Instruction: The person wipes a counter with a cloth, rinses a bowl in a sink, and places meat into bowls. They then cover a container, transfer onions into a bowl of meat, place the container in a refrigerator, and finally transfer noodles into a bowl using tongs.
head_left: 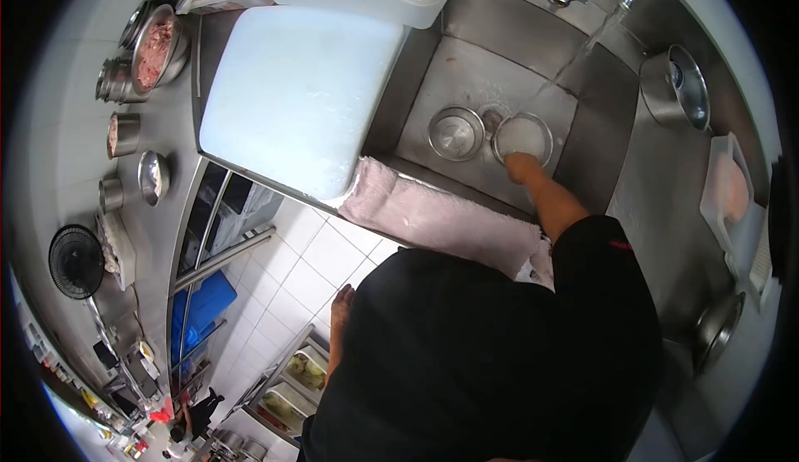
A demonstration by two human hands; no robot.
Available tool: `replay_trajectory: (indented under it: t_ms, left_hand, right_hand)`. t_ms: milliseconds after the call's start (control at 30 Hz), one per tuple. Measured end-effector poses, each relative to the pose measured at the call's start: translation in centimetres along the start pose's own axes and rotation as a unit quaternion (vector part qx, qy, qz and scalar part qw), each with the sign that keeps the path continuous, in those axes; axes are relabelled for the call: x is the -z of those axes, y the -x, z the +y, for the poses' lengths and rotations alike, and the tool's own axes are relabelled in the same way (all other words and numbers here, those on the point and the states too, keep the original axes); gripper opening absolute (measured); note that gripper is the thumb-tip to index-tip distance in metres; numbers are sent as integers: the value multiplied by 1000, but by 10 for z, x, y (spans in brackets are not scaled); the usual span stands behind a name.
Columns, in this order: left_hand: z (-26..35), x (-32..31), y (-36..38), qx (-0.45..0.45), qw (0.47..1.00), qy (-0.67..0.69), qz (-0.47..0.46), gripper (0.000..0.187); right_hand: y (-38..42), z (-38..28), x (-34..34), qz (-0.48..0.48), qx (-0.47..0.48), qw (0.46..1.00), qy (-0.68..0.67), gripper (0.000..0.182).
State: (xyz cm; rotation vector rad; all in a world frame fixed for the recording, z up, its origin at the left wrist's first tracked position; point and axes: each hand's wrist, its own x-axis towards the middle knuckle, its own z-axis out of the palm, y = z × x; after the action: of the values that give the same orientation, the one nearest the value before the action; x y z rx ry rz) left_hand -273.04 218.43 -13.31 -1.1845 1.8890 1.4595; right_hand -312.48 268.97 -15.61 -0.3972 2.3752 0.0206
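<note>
Gripping a round, shiny metal bowl (523, 135) with whitish contents by its near rim, the right hand (520, 167) holds it mouth-up, axis roughly upright, in a boxy grey steel sink (533, 79); the left hand (342, 302) hangs low, its grip unclear.

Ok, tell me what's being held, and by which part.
The right hand appears to hold the round metal bowl by its near rim, in the sink.

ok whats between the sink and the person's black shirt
a pinkish towel along the front edge of the sink, with the right forearm reaching in near one end, in the head view
</note>
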Motion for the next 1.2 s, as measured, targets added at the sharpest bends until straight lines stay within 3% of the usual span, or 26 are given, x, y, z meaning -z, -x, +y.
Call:
replay_trajectory:
  t_ms: [67, 167, 200, 267, 400, 500, 600, 700, 833, 900, 1000, 1100, 1200]
  left_hand:
    - [-3, -6, 7, -33, 999, 27, 24, 56]
    - [23, -6, 9, 16, 996, 91, 8, 55]
    - [22, -10, 8, 23, 982, 185, 18, 55]
    - [30, -11, 1, 29, 986, 162, 17, 56]
    - [52, -13, 3, 27, 990, 135, 25, 56]
    - [66, -13, 11, 24, 993, 117, 16, 58]
    - [59, -17, 11, 36, 992, 124, 9, 58]
    - [20, -8, -14, 51, 988, 146, -24, 57]
    - [-11, -6, -18, -39, 987, 153, -8, 61]
    - [-4, -7, -11, -37, 986, 164, -17, 62]
    - [9, -9, -6, -4, 982, 188, -19, 61]
    - [29, -14, -1, 17, 986, 163, -8, 60]
    - [38, -17, 3, 19, 987, 162, 6, 60]
  right_hand:
    - [0, -2, -10, 16, 6, 999, -28, 24]
    - [2, 12, 16, 30, 35, 998, -35, 24]
    - [3, 15, 31, 29, 23, 999, -32, 25]
    - [4, 25, 68, 30, -5, 999, -26, 28]
    - [15, 40, 122, -37, 30, 997, -65, 42]
    - [33, 34, 139, -48, 17, 991, -123, 39]
    - [32, 41, 140, -100, 5, 984, -145, 39]
    - [36, 39, 134, -63, 24, 992, -106, 35]
    - [47, 18, 147, -12, -11, 999, -30, 30]
    - [40, 19, 146, 10, -8, 1000, 25, 27]
    - [27, 32, 115, 136, -24, 989, 55, 21]
    - [15, 38, 89, 83, -84, 989, 94, 19]
    - [7, 34, 73, 98, -76, 989, 78, 19]
